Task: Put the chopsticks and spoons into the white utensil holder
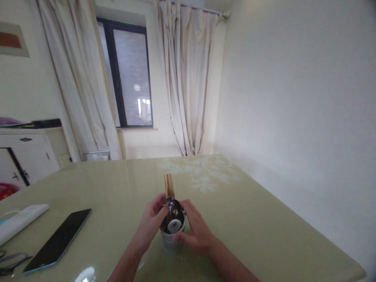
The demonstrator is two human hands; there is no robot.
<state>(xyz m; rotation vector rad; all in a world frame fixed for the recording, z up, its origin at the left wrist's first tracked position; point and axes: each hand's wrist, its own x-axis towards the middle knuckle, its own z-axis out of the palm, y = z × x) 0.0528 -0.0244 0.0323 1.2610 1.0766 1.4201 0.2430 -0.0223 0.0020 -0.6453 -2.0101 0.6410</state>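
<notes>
A grey utensil holder (171, 243) stands upright on the table in front of me. Wooden chopsticks (169, 185) rise from its far side, and a dark metal spoon (174, 204) and a white spoon (174, 225) show at its mouth. My left hand (154, 215) is at the left rim, thumb and fingers pinched around the chopsticks and the edge of the metal spoon; exactly which of these it grips is partly hidden. My right hand (196, 227) curves around the right side of the holder, with the thumb on its front and the fingers at the far rim.
On the left of the table (252, 219) lie a dark phone (60, 239), a white flat object (23, 221) and eyeglasses (13, 262). A white shiny object (85, 275) is at the near edge. A wall (299, 117) borders the table's right side.
</notes>
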